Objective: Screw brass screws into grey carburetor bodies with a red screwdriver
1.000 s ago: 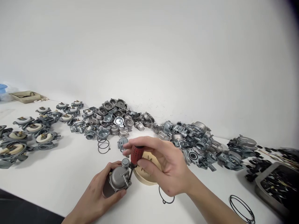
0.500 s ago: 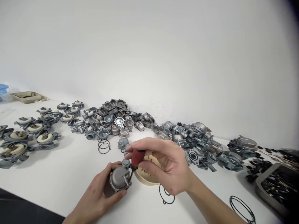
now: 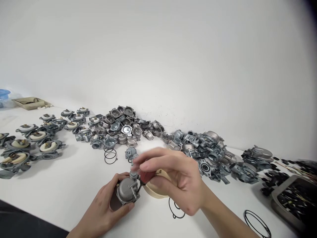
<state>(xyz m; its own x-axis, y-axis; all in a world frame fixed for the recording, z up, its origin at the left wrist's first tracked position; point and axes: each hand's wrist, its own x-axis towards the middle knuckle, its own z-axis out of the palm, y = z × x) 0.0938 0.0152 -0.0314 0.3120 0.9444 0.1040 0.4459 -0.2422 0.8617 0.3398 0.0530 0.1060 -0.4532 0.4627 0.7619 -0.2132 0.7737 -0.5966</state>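
Note:
My left hand (image 3: 106, 205) is closed round a grey metal carburetor (image 3: 126, 190), its domed bowl facing up, just above the white table. In my right hand (image 3: 177, 178) is a screwdriver (image 3: 146, 177) with a red handle, gripped between thumb and fingers; the fingers are slightly blurred. Its dark shaft slants down to the right edge of the carburetor, where the tip is hard to make out. A cream round dish (image 3: 156, 192) of small brass screws sits behind and beneath my right hand, partly hidden by it.
Carburetor bodies with white floats (image 3: 48, 147) stand at the left. A heap of metal bowls (image 3: 126, 120) lies at the back, and piled carburetors (image 3: 208, 145) at right. Black rubber rings (image 3: 110, 155) lie nearby. A grey tray (image 3: 284, 198) of dark parts stands far right.
My right hand's fingers have shifted round the screwdriver, and its handle now leans further right and is more covered. My left hand and the carburetor have stayed in place.

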